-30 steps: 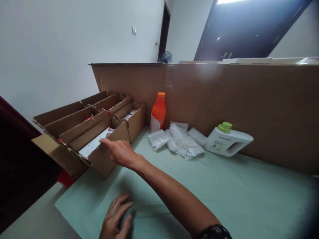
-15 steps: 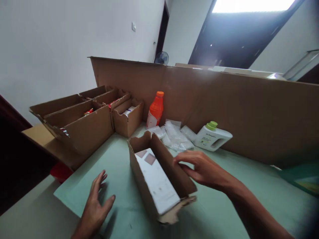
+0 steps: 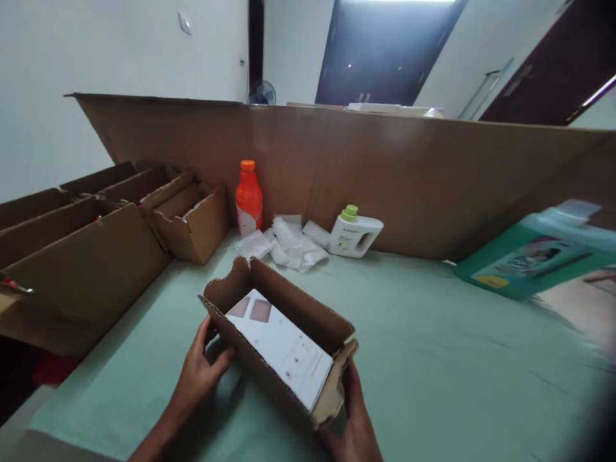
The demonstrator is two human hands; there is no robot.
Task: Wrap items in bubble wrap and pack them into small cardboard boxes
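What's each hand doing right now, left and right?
Left hand: fingers closed on the side of the open cardboard box.
Right hand: gripping the same box's near end.

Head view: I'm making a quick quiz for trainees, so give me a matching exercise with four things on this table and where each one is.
Things:
1. orange bottle
2. white jug with green cap
3. open cardboard box
4. teal container

Places:
a. held between the left hand and right hand
b. lying at the far right
c. upright against the cardboard wall, left of the plastic bags
d. on its side, right of the plastic bags

Pairs: 1-c, 2-d, 3-a, 4-b
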